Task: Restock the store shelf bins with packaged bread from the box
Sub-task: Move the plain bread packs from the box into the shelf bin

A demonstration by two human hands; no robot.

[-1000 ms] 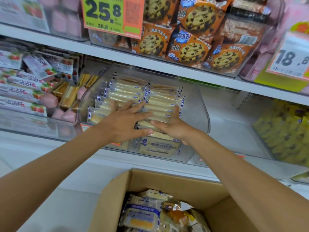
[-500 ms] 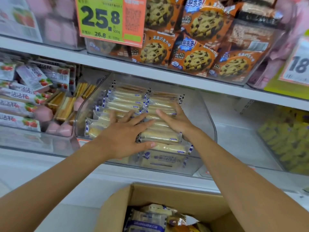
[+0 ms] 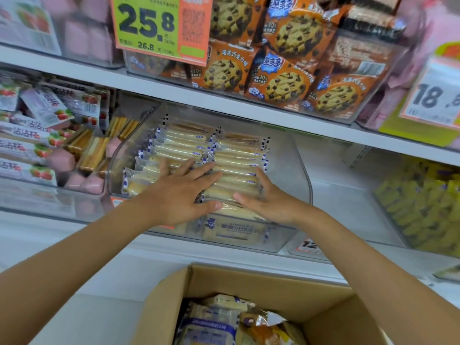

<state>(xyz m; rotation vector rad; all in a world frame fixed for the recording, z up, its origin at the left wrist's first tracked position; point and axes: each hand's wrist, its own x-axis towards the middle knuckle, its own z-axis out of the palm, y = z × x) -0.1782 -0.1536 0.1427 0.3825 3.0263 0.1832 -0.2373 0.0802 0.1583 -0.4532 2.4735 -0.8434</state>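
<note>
A clear plastic bin (image 3: pixel 302 175) on the middle shelf holds two rows of packaged bread (image 3: pixel 234 155) in clear wrappers with blue-white edges. My left hand (image 3: pixel 179 192) lies flat with spread fingers on the left row and reaches onto the right row. My right hand (image 3: pixel 268 200) has its fingers along the right side of the right row's front packs, thumb toward the left hand. Below stands an open cardboard box (image 3: pixel 249 290) with more bread packs (image 3: pixel 211 324) inside.
A bin of strawberry-print packs (image 3: pixel 32 135) and pink packs sits to the left. To the right are an empty clear bin (image 3: pixel 348 195) and yellow packs (image 3: pixel 423 205). Chocolate-chip cookie bags (image 3: pixel 286 70) and price tags fill the shelf above.
My right hand slid from the top of the right row down to the side of the front packs. The left hand stayed pressed on the packs. The view shifted slightly.
</note>
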